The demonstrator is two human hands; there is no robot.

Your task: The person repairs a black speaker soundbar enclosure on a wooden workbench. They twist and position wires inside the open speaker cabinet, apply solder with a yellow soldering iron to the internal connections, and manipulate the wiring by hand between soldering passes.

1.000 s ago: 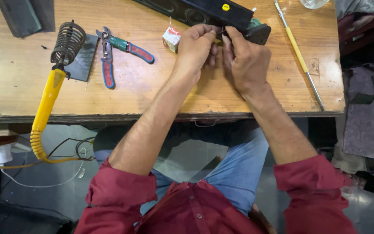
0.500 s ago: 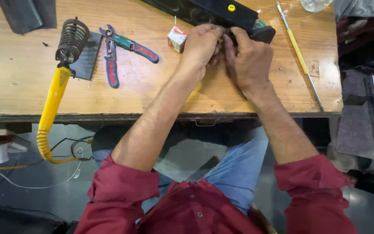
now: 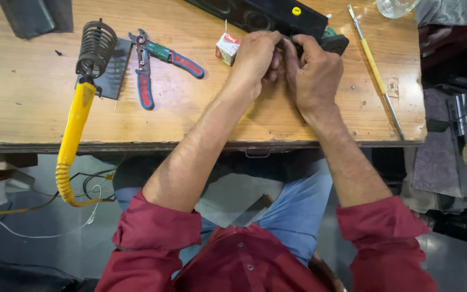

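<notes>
Where the long black device (image 3: 266, 16) lies along the far edge of the wooden workbench (image 3: 190, 108), both hands meet at its near side. The left hand (image 3: 255, 57) and right hand (image 3: 314, 70) are curled tight together, fingers pinching something too small to make out. A small white-and-red box (image 3: 227, 47) sits just beside the left hand. Farther left lie wire strippers (image 3: 155, 62) and a yellow-handled soldering iron (image 3: 77, 119) in its coil stand (image 3: 95, 46). A yellow-handled thin tool (image 3: 374, 67) lies to the right.
</notes>
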